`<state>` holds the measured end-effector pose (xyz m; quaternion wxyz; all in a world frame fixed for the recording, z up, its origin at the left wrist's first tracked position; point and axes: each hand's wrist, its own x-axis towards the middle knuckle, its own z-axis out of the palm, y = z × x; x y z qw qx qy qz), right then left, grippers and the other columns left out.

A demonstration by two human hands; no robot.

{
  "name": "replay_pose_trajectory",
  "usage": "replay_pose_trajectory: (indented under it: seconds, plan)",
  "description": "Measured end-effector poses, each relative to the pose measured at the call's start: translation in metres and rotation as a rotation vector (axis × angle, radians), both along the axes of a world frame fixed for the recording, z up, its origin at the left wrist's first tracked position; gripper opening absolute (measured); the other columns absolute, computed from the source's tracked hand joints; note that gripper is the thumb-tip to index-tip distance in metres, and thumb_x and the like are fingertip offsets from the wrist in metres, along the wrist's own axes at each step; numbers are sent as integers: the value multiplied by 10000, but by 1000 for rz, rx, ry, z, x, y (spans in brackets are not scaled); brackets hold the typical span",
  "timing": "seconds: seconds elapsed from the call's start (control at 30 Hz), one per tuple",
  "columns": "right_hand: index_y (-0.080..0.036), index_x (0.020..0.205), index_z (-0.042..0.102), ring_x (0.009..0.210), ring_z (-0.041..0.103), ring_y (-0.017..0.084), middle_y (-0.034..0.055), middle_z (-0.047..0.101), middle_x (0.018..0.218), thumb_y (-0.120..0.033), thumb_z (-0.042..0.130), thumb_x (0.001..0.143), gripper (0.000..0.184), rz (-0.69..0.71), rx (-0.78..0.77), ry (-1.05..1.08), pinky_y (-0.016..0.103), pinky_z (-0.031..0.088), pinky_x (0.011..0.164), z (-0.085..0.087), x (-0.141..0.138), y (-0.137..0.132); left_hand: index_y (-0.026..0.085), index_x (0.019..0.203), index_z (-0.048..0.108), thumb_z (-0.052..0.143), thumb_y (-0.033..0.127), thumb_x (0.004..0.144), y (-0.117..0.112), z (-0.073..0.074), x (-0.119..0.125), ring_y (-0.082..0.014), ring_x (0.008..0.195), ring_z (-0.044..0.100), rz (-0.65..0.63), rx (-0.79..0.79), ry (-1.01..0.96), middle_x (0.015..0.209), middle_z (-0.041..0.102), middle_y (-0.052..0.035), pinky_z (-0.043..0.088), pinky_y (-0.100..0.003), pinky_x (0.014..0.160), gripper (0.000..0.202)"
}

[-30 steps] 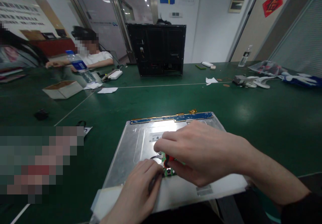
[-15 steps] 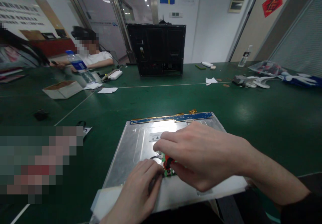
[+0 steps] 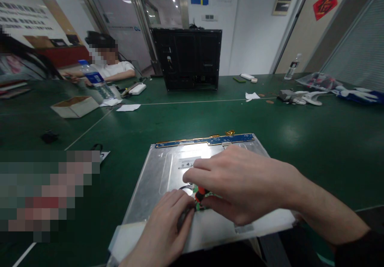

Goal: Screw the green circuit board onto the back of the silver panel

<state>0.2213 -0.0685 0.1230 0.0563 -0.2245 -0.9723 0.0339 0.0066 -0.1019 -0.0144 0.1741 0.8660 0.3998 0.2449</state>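
- Hands meet low in the head view, over a flat metal panel (image 3: pixel 168 171) that lies on the green table (image 3: pixel 300 139), close to its near edge.
- The right hand (image 3: pixel 240 183) reaches in from the right, with its fingers closed around a small red-handled tool (image 3: pixel 200 193). The tool's tip points down at a little green circuit board (image 3: pixel 201 205) on the panel.
- The left hand (image 3: pixel 168 223) comes up from the bottom edge with its fingers bent and resting on the panel, just beside the board. Something dark shows between its fingers, and it is unclear whether the hand grips it.
- A thin black wire (image 3: pixel 185 187) curves off the board to the left.
- A blue strip (image 3: pixel 207 140) runs along the far edge of the panel.
- Well beyond the panel, a black case (image 3: pixel 187 59) stands upright on the table.
- To the far left are a cardboard box (image 3: pixel 75 106), a water bottle (image 3: pixel 96 81) and a sheet of paper (image 3: pixel 128 107), with another person (image 3: pixel 112 69) seated behind them.
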Motion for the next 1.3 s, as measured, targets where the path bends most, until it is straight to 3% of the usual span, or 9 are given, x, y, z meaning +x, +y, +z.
replay_pose_trajectory:
  seconds: [0.2, 0.47, 0.77, 1.03, 1.3]
  plan:
    - [-159, 999, 492, 626, 452, 123, 25, 610, 917, -179, 508, 831, 171, 18, -4, 12, 294, 227, 481, 2, 0, 0, 210, 898, 561, 422, 188, 909, 1, 6, 2, -232, 829, 596, 5, -22, 7, 882, 618, -70, 505, -336, 708, 142]
    - [-168, 1019, 494, 625, 492, 132, 6, 626, 808, -284, 451, 943, 145, -10, 21, -9, 303, 199, 491, -1, -2, 3, 217, 916, 590, 447, 182, 892, 0, 2, 1, -233, 829, 598, 22, 14, -3, 889, 628, -63, 516, -357, 758, 149]
    - [-159, 969, 500, 618, 442, 118, 22, 609, 902, -181, 505, 837, 133, 19, 6, 8, 289, 227, 485, 2, 0, 0, 211, 883, 571, 426, 182, 899, 0, 6, 2, -228, 812, 591, 14, -14, 1, 861, 619, -65, 516, -347, 740, 149]
    - [-175, 1009, 508, 611, 486, 127, 11, 627, 781, -312, 456, 946, 159, -22, 21, -19, 298, 193, 496, -1, -3, 3, 214, 858, 578, 446, 190, 891, 0, 4, 2, -227, 795, 596, 31, 2, -11, 853, 625, -60, 517, -346, 744, 137]
    - [-156, 972, 496, 623, 429, 122, 30, 597, 926, -200, 517, 815, 164, 6, -31, 14, 289, 236, 476, 3, 1, -1, 215, 896, 588, 438, 183, 893, 0, 4, 1, -227, 817, 600, 19, -14, -11, 873, 628, -59, 508, -333, 723, 153]
